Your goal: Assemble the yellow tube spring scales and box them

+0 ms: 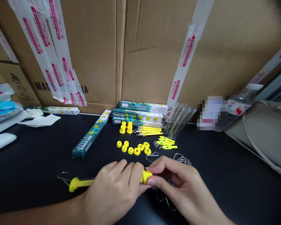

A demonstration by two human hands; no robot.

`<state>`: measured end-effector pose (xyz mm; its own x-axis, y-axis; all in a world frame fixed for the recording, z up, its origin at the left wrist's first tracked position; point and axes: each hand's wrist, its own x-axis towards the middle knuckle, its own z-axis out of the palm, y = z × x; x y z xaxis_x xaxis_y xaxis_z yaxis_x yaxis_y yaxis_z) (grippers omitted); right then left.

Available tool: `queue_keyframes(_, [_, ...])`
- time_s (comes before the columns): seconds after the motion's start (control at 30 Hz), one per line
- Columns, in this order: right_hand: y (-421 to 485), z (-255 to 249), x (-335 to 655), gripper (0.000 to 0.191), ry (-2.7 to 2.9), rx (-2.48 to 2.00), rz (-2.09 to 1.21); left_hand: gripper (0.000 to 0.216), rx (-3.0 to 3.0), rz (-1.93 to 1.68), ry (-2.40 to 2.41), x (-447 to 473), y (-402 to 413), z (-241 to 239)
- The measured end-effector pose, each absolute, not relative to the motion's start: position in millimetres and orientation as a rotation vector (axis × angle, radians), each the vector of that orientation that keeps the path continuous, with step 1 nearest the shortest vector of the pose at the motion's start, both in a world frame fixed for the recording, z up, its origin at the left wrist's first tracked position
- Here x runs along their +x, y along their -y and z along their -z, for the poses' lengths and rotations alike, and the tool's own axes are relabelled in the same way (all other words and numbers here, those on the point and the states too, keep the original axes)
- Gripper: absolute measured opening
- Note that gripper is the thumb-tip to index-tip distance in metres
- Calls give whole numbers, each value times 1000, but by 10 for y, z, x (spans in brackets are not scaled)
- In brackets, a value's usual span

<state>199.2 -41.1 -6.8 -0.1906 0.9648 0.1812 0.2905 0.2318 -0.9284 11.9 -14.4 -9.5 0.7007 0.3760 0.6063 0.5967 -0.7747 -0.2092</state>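
At the bottom centre of the frame, the left hand (117, 186) had its fingers curled closed around a yellow-ended tubular spring scale (83, 183), which lay crosswise, its flanged end jutting out toward the lower left. The right hand (181, 184), right of centre, pinched the yellow end cap (148, 177) at the other end between thumb and forefinger. Just beyond, wire hooks (183, 160) lay on the black bench (42, 175). Mid-frame came yellow ring caps (137, 151), with yellow spring-ended pieces (166, 143) to their right. Farther back were stacked spring-scale boxes (140, 107) and clear tubes (178, 122), before a taped cardboard carton (96, 47) across the top.
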Motion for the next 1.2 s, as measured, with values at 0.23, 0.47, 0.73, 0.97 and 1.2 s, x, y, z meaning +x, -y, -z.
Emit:
queue_keyframes(0.23, [425,46,1993,11,1718,-1054,-815,31,-2534,755,777,106,144,110])
queue_keyframes(0.47, [263,-3,2076,28,1377,-1137,-1160,24,-2300,681,911,111,186,122])
queue_keyframes(0.73, [163,-49,2169,41,1415,-1284,-1201,35,-2262,614,818,85,242,96])
queue_keyframes(0.97, [135,-37,2154,49,1392,-1297,-1348,35,-2279,602,806,86,238,86])
queue_keyframes(1.2, [176,10,2137,51,1404,-1294,-1404,38,-2324,605,763,67,270,73])
